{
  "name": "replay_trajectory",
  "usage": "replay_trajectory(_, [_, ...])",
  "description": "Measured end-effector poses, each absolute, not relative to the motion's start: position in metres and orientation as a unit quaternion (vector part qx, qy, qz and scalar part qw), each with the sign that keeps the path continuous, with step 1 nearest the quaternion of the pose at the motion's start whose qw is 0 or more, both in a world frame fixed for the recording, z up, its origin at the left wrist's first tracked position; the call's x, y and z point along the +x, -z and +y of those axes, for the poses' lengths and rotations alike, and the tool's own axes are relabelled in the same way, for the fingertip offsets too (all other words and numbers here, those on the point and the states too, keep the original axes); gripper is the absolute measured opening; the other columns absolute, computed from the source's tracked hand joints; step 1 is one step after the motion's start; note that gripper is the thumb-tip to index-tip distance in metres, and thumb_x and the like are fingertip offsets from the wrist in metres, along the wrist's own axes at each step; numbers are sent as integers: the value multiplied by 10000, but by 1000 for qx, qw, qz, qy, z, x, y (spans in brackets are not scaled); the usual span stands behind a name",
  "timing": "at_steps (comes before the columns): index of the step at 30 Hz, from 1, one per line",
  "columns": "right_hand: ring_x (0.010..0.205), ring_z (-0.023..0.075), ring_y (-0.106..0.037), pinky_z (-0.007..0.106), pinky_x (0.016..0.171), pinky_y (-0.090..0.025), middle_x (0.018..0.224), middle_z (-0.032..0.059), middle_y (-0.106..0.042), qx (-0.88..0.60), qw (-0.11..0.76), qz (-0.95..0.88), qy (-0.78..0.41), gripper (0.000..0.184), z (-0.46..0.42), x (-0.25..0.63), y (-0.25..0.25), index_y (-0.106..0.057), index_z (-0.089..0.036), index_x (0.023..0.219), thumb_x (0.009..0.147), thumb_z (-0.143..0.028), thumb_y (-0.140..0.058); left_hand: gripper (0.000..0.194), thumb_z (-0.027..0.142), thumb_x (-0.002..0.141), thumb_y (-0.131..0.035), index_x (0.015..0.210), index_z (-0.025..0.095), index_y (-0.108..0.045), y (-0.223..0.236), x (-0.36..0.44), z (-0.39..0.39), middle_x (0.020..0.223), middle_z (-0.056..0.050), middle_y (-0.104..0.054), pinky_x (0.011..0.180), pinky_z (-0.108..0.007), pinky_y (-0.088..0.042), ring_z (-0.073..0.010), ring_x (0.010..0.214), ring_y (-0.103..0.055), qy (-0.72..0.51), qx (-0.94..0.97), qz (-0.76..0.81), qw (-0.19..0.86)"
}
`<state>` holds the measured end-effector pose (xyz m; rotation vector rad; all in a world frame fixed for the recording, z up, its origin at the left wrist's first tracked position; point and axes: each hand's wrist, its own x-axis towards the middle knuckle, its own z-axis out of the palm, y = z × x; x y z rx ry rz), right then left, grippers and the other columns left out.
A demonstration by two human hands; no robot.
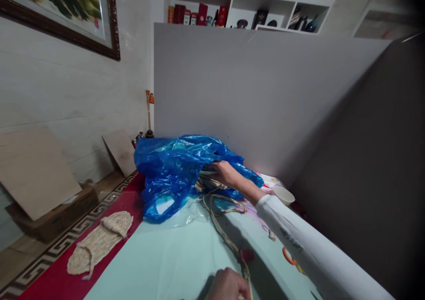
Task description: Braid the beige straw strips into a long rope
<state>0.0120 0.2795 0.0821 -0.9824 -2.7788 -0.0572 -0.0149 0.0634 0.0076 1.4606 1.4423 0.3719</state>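
A crumpled blue plastic bag (172,162) lies at the far side of the table. My right hand (227,174) reaches into its mouth; the fingers are mostly hidden there, close to coils of straw cord. From the bag a braided straw cord (223,231) loops out and runs toward me. My left hand (228,286), cut off by the bottom edge, is closed in a fist on the near end of this cord. A small dark red piece (246,255) sits on the cord just beyond that fist. To the left lies a woven straw slipper (101,242), apart from both hands.
A white bowl (283,195) stands right of the bag. Orange-handled scissors (289,256) lie partly behind my right sleeve. A grey panel (249,91) rises behind the table. Boards (36,167) lean on the left wall. A red cloth (49,275) covers the left edge.
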Motion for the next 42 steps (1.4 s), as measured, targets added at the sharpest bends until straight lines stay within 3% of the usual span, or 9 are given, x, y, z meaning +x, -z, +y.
replay_trajectory(5, [869, 238, -568, 348, 777, -408, 849, 116, -652, -338, 138, -931, 16, 113, 274, 22, -78, -709, -127, 843, 790, -124, -609, 420, 99, 569, -478, 835, 130, -801, -5, -15, 61, 597, 3, -510, 525, -236, -290, -121, 607, -424, -155, 600, 608, 497])
replay_trajectory(9, [988, 285, -483, 398, 834, -358, 943, 147, -612, -342, 226, -912, -1, 176, 262, 24, -80, -726, -157, 792, 830, -177, -555, 404, 118, 549, -478, 793, 161, -797, 1, -16, 61, 653, -10, -598, 532, -241, -315, -140, 625, -473, -161, 601, 609, 493])
replay_trajectory(12, [984, 249, -505, 376, 862, -379, 985, 104, -629, -326, 288, -899, -57, 186, 255, 22, -85, -737, -195, 842, 828, -178, -552, 389, 119, 541, -484, 762, 178, -798, 3, -15, 62, 651, -5, -615, 546, -237, -335, -151, 653, -507, -166, 602, 606, 493])
replay_trajectory(17, [811, 197, -647, 306, 738, -495, 905, 74, -704, -340, 369, -841, -202, 249, 252, 23, -90, -713, -166, 967, 830, -225, -514, 323, 159, 559, -520, 729, 174, -795, 3, -13, 61, 648, -13, -636, 565, -241, -381, -171, 663, -564, -174, 595, 611, 492])
replay_trajectory(20, [754, 193, -687, 302, 688, -534, 845, 75, -721, -366, 403, -791, -279, 350, 255, 29, -90, -666, -150, 1056, 813, -168, -415, 284, 170, 565, -537, 704, 173, -785, 4, -14, 60, 636, -17, -643, 571, -247, -396, -186, 671, -589, -178, 594, 614, 488])
replay_trajectory(23, [743, 185, -691, 299, 689, -546, 888, 70, -719, -373, 431, -754, -328, 340, 260, 36, -90, -647, -166, 976, 731, -119, -415, 262, 160, 564, -541, 686, 185, -772, 5, -14, 59, 703, -25, -676, 594, -251, -411, -205, 733, -609, -182, 598, 617, 478])
replay_trajectory(28, [756, 188, -678, 277, 677, -535, 801, 52, -707, -369, 455, -700, -409, 91, 263, 45, -102, -605, -179, 751, 681, -186, -546, 263, 142, 590, -544, 709, 168, -777, 2, -14, 58, 774, -43, -705, 587, -241, -414, -218, 798, -647, -174, 605, 620, 468])
replay_trajectory(36, [625, 127, -599, 199, 494, -434, 675, 15, -617, -364, 532, -583, -495, 205, 241, 84, -137, -614, -167, 794, 636, -276, -684, 229, 116, 659, -541, 748, 156, -748, -4, -13, 53, 743, -68, -713, 605, -239, -436, -222, 804, -667, -157, 641, 625, 416])
replay_trajectory(42, [510, 85, -466, 209, 465, -387, 578, -45, -477, -334, 562, -550, -520, 211, 188, 103, -150, -508, -181, 680, 632, -270, -693, 331, 198, 827, -414, 977, 142, -703, -3, -13, 37, 984, -170, -695, 799, -391, -445, -313, 945, -635, -147, 714, 603, 325])
